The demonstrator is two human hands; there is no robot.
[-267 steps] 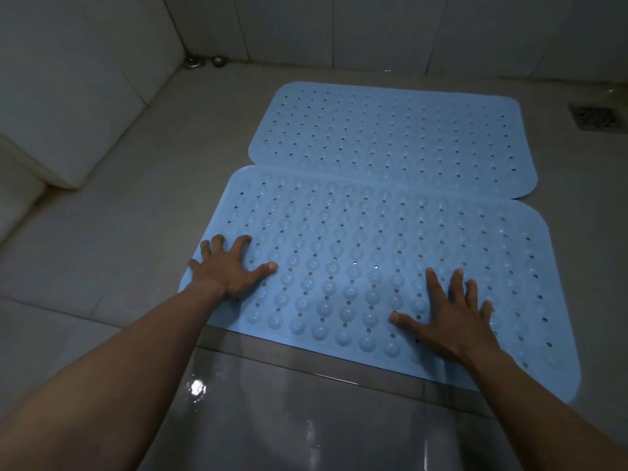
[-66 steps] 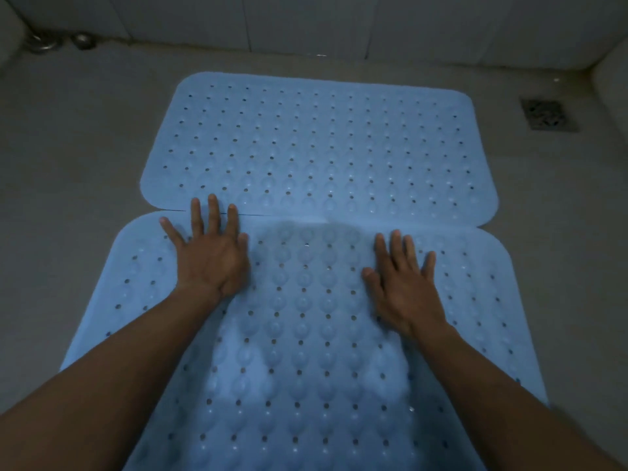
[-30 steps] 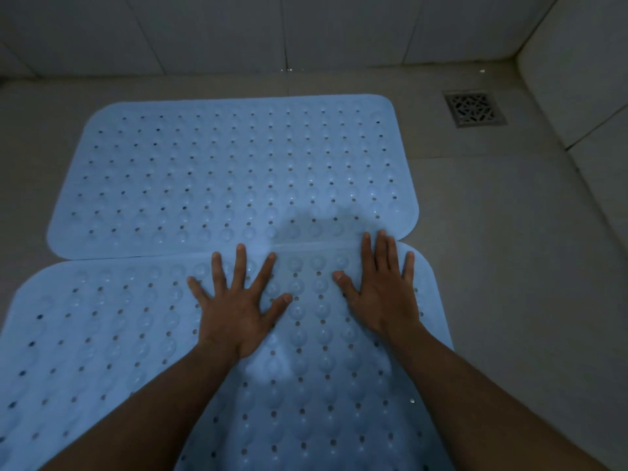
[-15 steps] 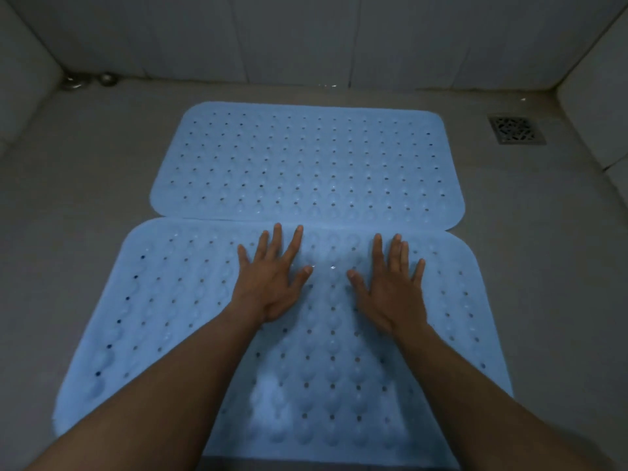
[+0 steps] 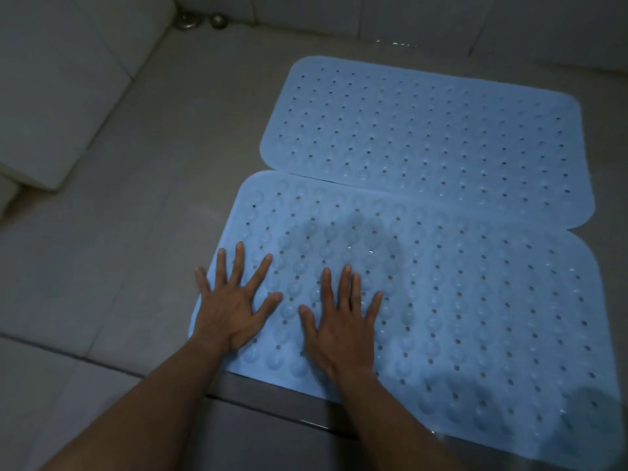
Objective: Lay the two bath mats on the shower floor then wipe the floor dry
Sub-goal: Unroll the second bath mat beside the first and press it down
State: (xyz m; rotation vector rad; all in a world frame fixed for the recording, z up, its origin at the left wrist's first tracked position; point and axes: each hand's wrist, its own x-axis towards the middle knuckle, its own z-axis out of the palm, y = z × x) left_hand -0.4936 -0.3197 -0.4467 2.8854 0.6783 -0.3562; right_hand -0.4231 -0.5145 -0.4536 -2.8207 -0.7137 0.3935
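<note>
Two light blue bath mats with rows of holes and bumps lie flat on the grey shower floor, long edges touching. The far mat sits toward the back wall. The near mat reaches the shower's front threshold. My left hand presses flat with fingers spread on the near mat's front left corner, its little finger at the mat's left edge. My right hand presses flat beside it, fingers straight, a little to the right.
White tiled walls close the shower at the back and left. Two metal fittings sit in the far left corner. A dark threshold strip runs under the near mat's front edge. No cloth is in view.
Both hands have slid from the near mat's far middle to its front left corner. My view has swung left, and the drain has left the frame.
</note>
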